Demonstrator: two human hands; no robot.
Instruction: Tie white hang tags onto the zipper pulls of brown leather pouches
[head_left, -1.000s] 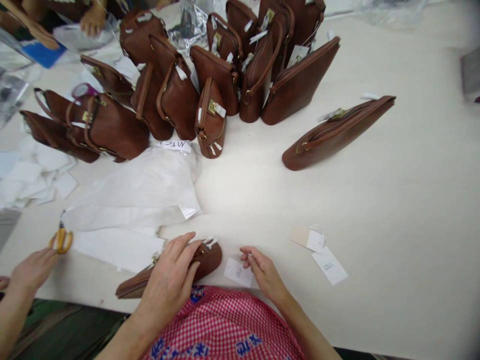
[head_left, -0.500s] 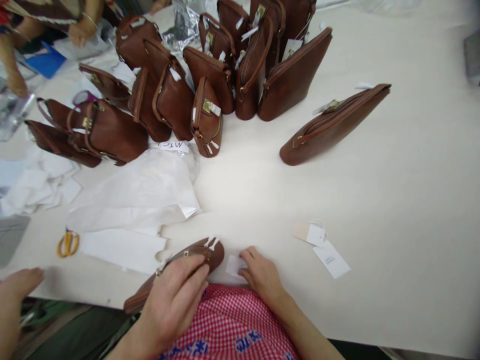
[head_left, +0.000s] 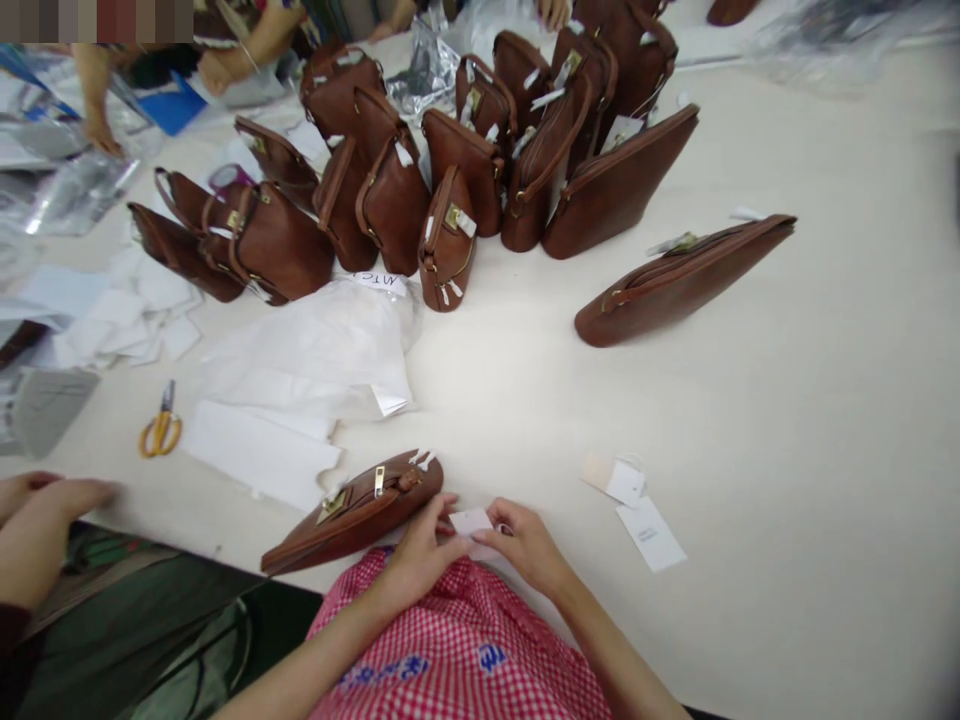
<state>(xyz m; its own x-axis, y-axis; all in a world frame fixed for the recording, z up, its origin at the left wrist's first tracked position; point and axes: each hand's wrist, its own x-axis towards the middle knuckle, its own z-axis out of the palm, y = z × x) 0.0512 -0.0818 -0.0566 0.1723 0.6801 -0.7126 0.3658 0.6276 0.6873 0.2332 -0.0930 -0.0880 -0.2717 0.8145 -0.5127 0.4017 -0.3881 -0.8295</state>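
A small white tag is held between my two hands, just above the table's front edge. My right hand pinches its right side between thumb and fingers. At the left edge, the thumb and fingers of my left hand close on the same tag. Left of my hands lies a brown leather handbag, on its side, with gold hardware and white wrapping on its zip pulls. On the table to the right rest a white hang tag and a smaller string tag.
Several brown handbags stand in rows at the back; a separate handbag stands right. A plastic bag, white sheets and yellow-handled scissors lie left. Another person's hand is at the left edge.
My left hand has let go of the handbag and moved right to the tag at my right hand. The handbag now lies uncovered. The view has shifted.
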